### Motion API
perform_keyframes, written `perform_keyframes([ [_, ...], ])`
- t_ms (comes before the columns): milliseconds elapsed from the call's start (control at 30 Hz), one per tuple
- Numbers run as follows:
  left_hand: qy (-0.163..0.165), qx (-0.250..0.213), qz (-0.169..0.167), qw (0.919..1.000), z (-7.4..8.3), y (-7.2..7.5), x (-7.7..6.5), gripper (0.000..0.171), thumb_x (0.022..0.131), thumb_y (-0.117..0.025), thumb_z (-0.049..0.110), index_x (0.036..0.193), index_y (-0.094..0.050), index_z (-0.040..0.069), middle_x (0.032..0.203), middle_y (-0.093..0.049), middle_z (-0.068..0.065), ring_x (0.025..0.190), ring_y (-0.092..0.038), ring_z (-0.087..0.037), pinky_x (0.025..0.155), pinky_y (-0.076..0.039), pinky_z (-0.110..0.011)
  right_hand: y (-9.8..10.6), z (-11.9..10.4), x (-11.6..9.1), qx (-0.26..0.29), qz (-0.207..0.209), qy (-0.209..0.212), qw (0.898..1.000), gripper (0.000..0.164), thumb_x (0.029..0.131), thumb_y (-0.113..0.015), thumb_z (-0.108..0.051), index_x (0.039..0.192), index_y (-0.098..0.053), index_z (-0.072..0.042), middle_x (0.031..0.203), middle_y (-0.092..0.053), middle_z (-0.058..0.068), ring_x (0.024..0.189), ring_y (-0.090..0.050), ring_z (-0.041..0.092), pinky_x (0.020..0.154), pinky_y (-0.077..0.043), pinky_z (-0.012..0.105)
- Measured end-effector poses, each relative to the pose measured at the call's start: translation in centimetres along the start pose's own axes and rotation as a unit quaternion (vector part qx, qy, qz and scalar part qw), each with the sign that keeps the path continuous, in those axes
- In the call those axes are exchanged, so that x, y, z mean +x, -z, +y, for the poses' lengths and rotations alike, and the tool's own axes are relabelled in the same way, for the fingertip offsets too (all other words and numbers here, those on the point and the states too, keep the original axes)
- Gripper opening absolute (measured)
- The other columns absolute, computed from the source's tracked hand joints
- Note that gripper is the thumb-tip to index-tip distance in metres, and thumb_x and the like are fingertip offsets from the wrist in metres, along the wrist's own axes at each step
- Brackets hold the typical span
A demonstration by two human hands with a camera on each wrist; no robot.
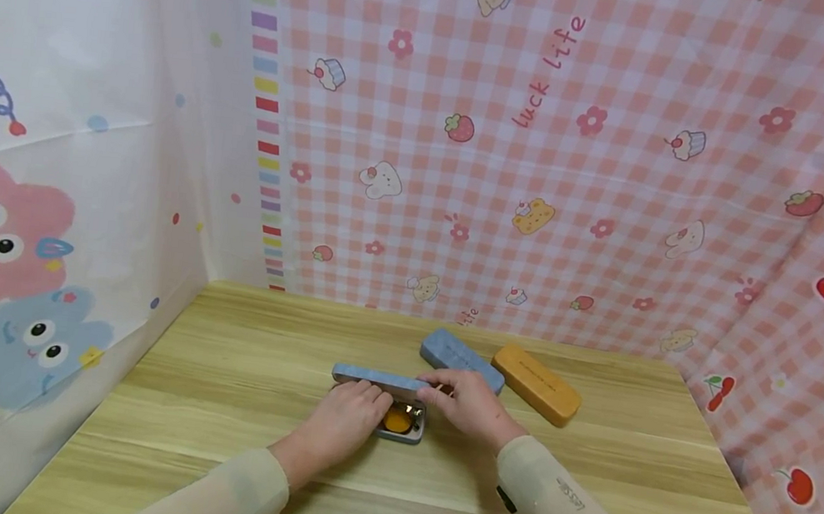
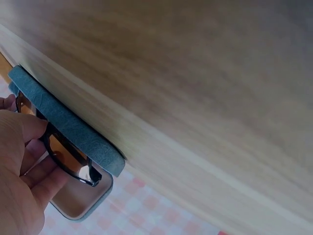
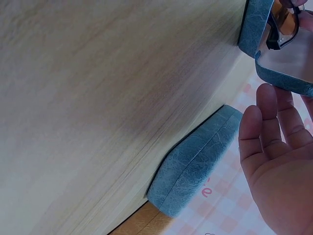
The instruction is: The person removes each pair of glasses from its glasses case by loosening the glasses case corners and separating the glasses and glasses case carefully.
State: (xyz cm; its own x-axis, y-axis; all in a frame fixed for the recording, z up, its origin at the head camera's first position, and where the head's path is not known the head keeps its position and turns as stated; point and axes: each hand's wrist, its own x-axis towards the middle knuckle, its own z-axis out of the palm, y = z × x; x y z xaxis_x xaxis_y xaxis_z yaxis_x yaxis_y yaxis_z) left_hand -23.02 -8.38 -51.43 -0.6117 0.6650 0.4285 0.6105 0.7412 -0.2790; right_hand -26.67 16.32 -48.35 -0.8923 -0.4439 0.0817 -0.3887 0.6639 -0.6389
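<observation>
An opened blue glasses case [image 1: 372, 377] sits on the table, its lid raised on the far side. Glasses with dark frames and amber lenses [image 1: 398, 420] lie in its lower half. My left hand [image 1: 344, 419] reaches over the case; the left wrist view shows its thumb and fingers pinching the glasses [image 2: 68, 154] near the middle of the frame. My right hand [image 1: 472, 406] holds the right end of the lid, and in the right wrist view its fingertips [image 3: 267, 93] rest against the lid's outer side. The right thumb is out of sight there.
Behind my right hand lies a closed blue case [image 1: 458, 354], with a closed orange case [image 1: 537, 385] to its right. Both are on the wooden table [image 1: 234, 372]. A pink checked cloth [image 1: 422, 158] hangs along the table's far edge.
</observation>
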Motion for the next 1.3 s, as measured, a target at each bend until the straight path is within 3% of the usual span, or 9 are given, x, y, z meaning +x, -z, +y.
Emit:
perform_keyframes([
  [200,-0.003,-0.003,0.021,0.9998,-0.1,0.1,-0.1,0.014,0.094,-0.081,0.01,0.097,-0.067,0.013,0.093,-0.074,0.001,0.085,-0.069,-0.015,0.074,-0.06,-0.03,0.0,0.0,-0.1,0.002,0.002,-0.003,1.0,0.029,0.105,-0.07,-0.036,0.13,-0.078,-0.025,0.116,-0.079,-0.005,0.099,-0.069,0.009,0.083,-0.059,0.028],
  [1300,-0.012,-0.01,0.064,0.9978,0.0,0.7,-1.1,0.013,0.092,-0.079,0.008,0.097,-0.069,0.013,0.093,-0.074,0.001,0.086,-0.067,-0.015,0.075,-0.058,-0.031,0.0,-0.2,-0.1,0.007,0.007,-0.008,1.0,0.029,0.104,-0.07,-0.038,0.129,-0.078,-0.026,0.12,-0.079,-0.005,0.1,-0.07,0.009,0.083,-0.059,0.031],
])
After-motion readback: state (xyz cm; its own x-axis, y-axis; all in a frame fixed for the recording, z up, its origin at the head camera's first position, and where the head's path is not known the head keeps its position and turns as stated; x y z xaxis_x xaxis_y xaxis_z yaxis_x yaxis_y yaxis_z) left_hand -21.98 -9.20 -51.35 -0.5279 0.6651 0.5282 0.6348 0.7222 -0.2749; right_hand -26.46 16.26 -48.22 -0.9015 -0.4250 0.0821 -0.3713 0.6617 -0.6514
